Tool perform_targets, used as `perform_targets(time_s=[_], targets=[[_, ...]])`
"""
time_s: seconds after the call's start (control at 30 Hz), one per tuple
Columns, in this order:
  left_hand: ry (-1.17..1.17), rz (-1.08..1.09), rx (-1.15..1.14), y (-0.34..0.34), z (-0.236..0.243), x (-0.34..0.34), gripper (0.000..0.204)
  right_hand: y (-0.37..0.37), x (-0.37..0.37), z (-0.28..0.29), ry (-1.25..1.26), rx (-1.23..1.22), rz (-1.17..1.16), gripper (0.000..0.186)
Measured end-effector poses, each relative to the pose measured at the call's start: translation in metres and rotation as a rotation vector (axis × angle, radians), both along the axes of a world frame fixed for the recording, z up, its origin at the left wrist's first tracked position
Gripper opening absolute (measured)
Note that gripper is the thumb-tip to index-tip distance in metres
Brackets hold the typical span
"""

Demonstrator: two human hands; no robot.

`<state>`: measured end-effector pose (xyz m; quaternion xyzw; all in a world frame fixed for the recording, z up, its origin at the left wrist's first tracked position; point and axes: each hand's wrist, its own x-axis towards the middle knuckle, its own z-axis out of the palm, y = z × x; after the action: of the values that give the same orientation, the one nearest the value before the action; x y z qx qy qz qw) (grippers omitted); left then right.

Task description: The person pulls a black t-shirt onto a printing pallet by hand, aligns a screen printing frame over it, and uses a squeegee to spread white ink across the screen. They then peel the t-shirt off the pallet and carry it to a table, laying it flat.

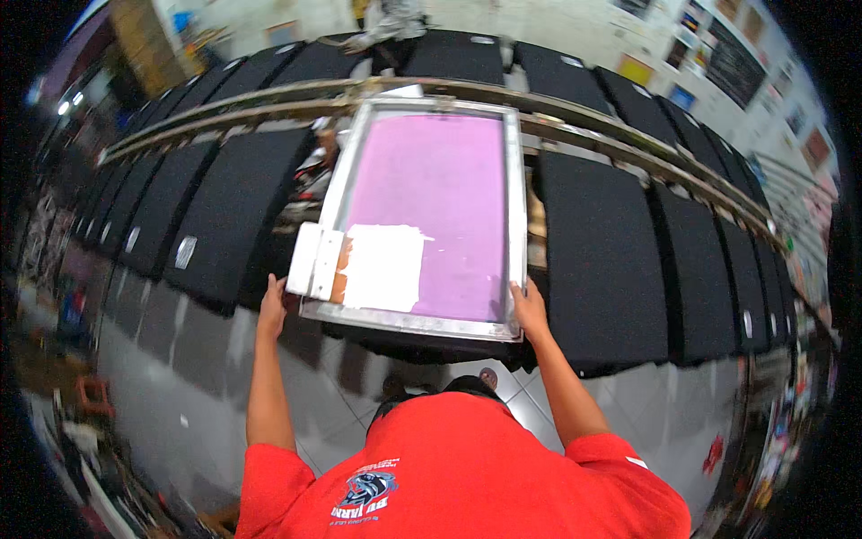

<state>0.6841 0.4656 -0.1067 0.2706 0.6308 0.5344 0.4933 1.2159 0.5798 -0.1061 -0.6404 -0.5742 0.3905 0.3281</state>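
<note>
A screen printing frame with silver rails and pink-purple mesh lies in front of me over a black-covered board. White ink covers the mesh's lower left part. Across the left rail rests a squeegee with a white handle and a brownish strip beside the ink. My right hand is closed on the frame's right rail near its lower corner, thumb on top. At the lower left, my left hand is closed against the squeegee's outer edge; its fingertips are hidden, so I cannot see whether they grip squeegee or rail.
Rows of black cloth-covered boards stretch to both sides and behind the frame. Long rails run between the two rows. Another person in grey stands beyond the far row. Grey floor tiles show below.
</note>
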Motion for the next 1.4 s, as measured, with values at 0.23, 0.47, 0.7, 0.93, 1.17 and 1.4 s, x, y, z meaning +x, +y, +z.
perform_targets(time_s=[0.23,0.47,0.7,0.93,1.17,1.4], targets=[[-0.534,-0.051,0.095,0.040,-0.002,0.025,0.079,-0.005,-0.015,-0.009,-0.110,0.046,-0.287,0.050],[-0.405,0.171,0.131,0.032,0.031,0.053,0.095,-0.003,-0.016,-0.008,-0.051,0.023,-0.339,0.050],[-0.355,0.175,0.112,0.035,0.010,0.037,0.095,-0.018,-0.025,-0.037,0.000,0.047,-0.408,0.048],[-0.425,0.156,0.028,0.046,0.011,0.032,0.087,-0.042,-0.026,-0.002,-0.076,-0.017,-0.498,0.052],[-0.472,0.046,0.070,0.045,0.039,0.034,0.078,-0.042,-0.022,0.031,-0.034,-0.019,-0.461,0.057],[-0.448,0.083,0.077,0.043,0.038,0.034,0.080,-0.036,-0.026,0.047,-0.087,-0.078,-0.420,0.060]])
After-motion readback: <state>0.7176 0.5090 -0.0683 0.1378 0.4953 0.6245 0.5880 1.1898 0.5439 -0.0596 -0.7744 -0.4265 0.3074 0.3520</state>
